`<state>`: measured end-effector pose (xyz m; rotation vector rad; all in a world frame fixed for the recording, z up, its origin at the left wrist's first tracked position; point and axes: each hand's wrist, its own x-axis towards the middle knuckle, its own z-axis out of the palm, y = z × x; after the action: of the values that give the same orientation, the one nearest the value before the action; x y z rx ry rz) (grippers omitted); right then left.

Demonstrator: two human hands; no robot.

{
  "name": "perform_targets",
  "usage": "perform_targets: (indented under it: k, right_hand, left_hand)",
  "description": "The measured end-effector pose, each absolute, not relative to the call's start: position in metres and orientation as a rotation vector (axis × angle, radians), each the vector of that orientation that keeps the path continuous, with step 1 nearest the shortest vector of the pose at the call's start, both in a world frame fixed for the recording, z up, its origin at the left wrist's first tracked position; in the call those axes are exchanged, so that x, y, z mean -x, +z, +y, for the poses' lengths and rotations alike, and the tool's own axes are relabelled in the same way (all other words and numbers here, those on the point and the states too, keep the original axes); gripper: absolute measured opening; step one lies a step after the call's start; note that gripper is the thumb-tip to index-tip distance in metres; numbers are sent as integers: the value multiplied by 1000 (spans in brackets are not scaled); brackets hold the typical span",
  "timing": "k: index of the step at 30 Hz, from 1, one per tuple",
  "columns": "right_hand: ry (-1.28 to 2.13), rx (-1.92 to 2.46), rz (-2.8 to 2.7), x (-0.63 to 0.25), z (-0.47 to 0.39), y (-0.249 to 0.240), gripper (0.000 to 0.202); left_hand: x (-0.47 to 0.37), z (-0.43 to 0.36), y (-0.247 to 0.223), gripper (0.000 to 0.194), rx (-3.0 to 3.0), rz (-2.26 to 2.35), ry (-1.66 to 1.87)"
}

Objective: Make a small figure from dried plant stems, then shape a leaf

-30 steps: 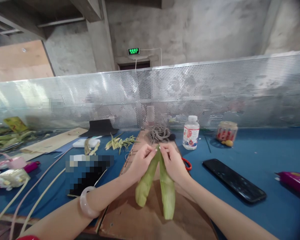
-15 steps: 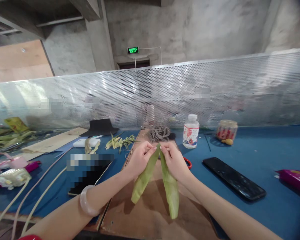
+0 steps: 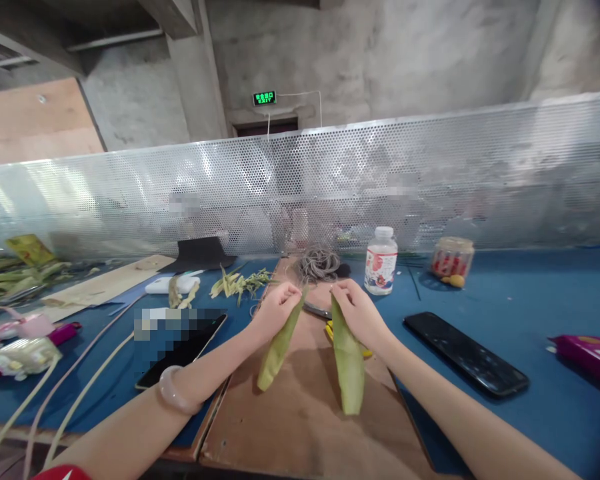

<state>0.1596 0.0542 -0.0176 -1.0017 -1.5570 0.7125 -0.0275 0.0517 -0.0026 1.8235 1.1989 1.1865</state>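
My left hand (image 3: 277, 312), with a pale bangle on its wrist, pinches the top of one green leaf strip (image 3: 281, 350). A second, wider green strip (image 3: 349, 370) hangs from my right hand (image 3: 359, 313), which is closed on its upper end. The two strips are apart and slant down over a brown wooden board (image 3: 300, 427). Behind the right strip lies a tool with yellow handles (image 3: 329, 329), partly hidden. A coil of grey cord (image 3: 320, 265) sits beyond my hands.
Right of the board are a white-capped bottle (image 3: 381, 261), a jar (image 3: 453, 260), a black phone (image 3: 465, 353) and a purple packet (image 3: 587, 358). To the left lie a dark tablet (image 3: 185, 347), leaf scraps (image 3: 237, 283) and cables (image 3: 87, 393). A perforated metal screen (image 3: 230, 193) stands behind.
My hands have moved apart, and the strips, whose tops met before, are now separate. The yellow-handled tool has come into view between them.
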Motion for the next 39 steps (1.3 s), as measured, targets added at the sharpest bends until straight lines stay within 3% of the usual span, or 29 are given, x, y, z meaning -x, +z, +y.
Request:
perform_targets:
  k: [3, 17, 29, 39]
  right_hand:
    - [803, 990, -1472, -154, 52, -19, 21]
    - [1326, 684, -1438, -146, 39, -12, 32]
    - [844, 820, -1529, -141, 40, -19, 19]
    - [370, 1086, -1709, -140, 30, -18, 18]
  left_hand:
    - [23, 50, -9, 9, -1772, 1152, 1153]
    - [14, 45, -11, 17, -1771, 1113, 1127]
    - [9, 37, -11, 26, -1725, 971, 1051]
    - [8, 31, -4, 19, -1673, 862, 909]
